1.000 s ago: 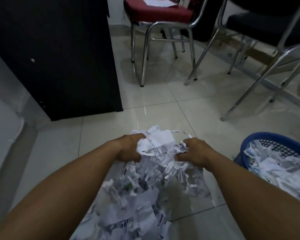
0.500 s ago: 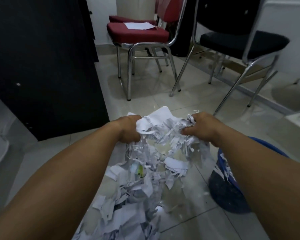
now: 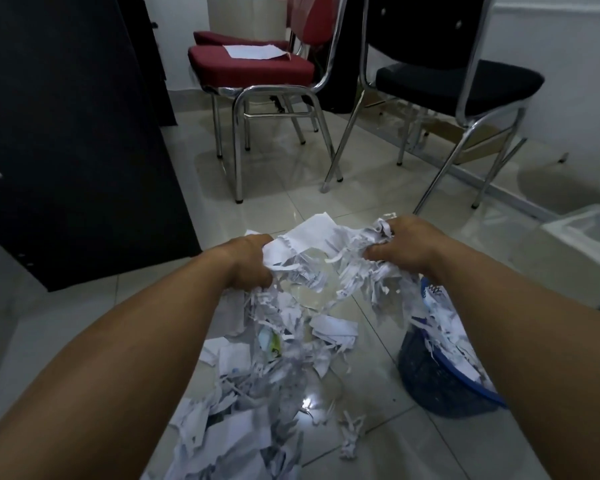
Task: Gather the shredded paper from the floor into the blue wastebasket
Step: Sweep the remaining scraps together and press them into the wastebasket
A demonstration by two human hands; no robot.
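A bundle of white shredded paper (image 3: 321,249) hangs in the air between my two hands, with strips trailing down from it. My left hand (image 3: 248,259) grips its left end and my right hand (image 3: 404,249) grips its right end. More shredded paper (image 3: 257,393) lies in a loose pile on the tiled floor beneath and toward me. The blue wastebasket (image 3: 433,379) stands on the floor at the right, under my right forearm, which hides part of it. It holds shredded paper.
A dark cabinet (image 3: 73,133) fills the left side. A red-seated metal chair (image 3: 257,71) with a sheet of paper on it and a black-seated metal chair (image 3: 458,81) stand ahead. A pale box (image 3: 575,244) sits at the far right.
Both hands have lifted the bundle of shredded paper up from the pile and carried it to the right, toward the wastebasket. Loose strips have dropped away beneath it.
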